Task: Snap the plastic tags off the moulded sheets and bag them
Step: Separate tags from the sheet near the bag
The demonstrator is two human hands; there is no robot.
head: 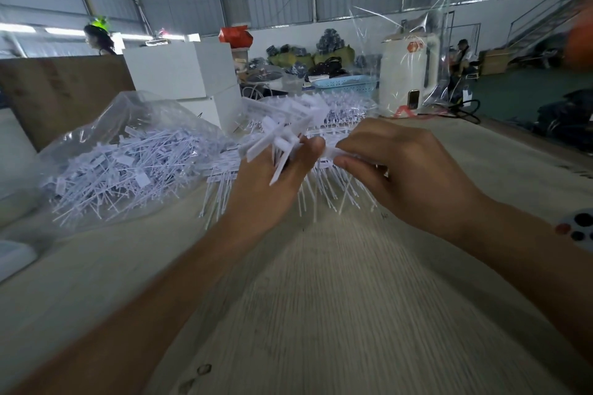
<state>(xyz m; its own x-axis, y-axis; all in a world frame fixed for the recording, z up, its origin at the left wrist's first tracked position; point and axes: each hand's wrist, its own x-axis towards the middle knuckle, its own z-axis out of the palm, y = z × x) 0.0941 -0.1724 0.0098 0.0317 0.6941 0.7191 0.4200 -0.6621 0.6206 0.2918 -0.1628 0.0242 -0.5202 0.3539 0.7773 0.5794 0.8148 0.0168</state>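
**Mid-snap: tags coming off the sheet, bag open on my left**

Left hand (276, 176) is curled round a bundle of snapped tags (279, 141), flat heads fanned out above my fingers, tails hanging below. Right hand (391, 167) pinches the moulded sheet (324, 154) between thumb and fingertips, right beside the left. Both hands are clamped, nearly touching, raised over the desk (321, 298).

The clear bag (128, 151) lies on the desk to the left, mouth open, already heaped with loose tags. More sheets (337, 106) are piled just behind my hands.

How I'd do this step well:
- pinch close to the joint, so the tag breaks at the runner and not along the tail
- short twist, not a pull
- keep heads aligned in the left bundle
- that bundle looks full; probably dump it in the bag soon, before tags slip out
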